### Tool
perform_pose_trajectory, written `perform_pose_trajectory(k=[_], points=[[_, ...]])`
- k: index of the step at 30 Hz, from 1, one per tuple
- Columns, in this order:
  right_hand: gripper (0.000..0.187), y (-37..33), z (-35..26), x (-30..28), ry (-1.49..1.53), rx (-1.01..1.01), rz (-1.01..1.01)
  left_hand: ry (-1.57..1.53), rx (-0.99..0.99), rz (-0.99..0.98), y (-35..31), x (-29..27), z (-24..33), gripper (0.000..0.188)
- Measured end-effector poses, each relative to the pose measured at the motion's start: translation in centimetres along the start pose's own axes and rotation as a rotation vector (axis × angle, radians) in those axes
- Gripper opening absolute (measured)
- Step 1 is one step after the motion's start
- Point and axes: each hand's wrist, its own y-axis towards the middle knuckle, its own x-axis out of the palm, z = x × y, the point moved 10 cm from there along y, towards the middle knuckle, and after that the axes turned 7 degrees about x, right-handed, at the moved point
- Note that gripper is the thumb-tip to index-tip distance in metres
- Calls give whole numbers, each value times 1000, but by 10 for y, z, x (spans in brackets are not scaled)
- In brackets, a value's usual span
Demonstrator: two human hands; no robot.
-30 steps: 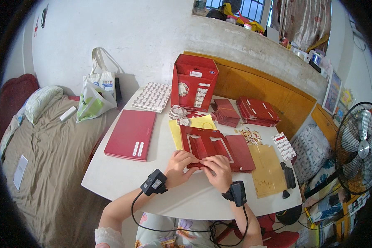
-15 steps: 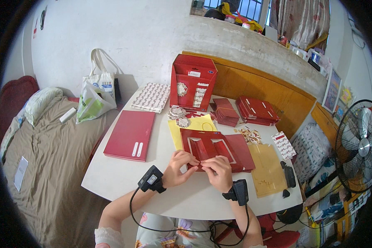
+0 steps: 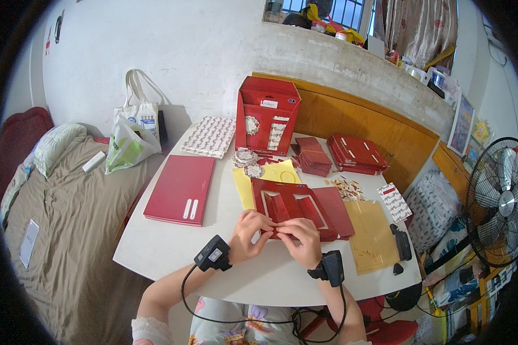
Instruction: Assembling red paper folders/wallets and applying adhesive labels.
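A dark red cardboard box (image 3: 285, 201), folded flat with two pale-framed openings, lies in front of me on the white table. Over its near edge, my left hand (image 3: 251, 233) pinches with thumb and fingertips. My right hand (image 3: 303, 237) makes a similar pinch from the other side, and the fingertips of both hands meet. Whatever is between them is too small and covered to make out. Beneath the box, more flat red card (image 3: 335, 210) sticks out to the right, and a yellow sheet (image 3: 244, 187) shows behind it.
Left on the table (image 3: 172, 253) are a red stack (image 3: 181, 187) and white patterned card (image 3: 208, 136). An upright red box (image 3: 269, 118), red bundles (image 3: 313, 156), a red pile (image 3: 358, 152) and small scraps (image 3: 346, 187) stand behind. A tan sheet (image 3: 377, 247) lies right.
Both hands have shifted very slightly, their fingertips drawing closer together at the box's near edge. The red box and the things around it stay in place.
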Motion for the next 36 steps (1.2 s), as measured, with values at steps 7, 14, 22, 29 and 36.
perform_pose_trajectory(k=[7,14,22,29,36], points=[[11,-2,-2,-1,3,-28,25,25,29,-30,0,3,6,16],[11,-1,-5,-5,8,-26,41,22,18,-49,1,1,6,13],[17,-1,-3,-13,5,-40,70,-41,8,-27,3,-3,5,17],[17,3,1,-21,-26,-17,99,-51,11,72,7,-15,3,19],[14,2,1,-19,-40,-30,100,-46,43,63,9,-14,8,18]])
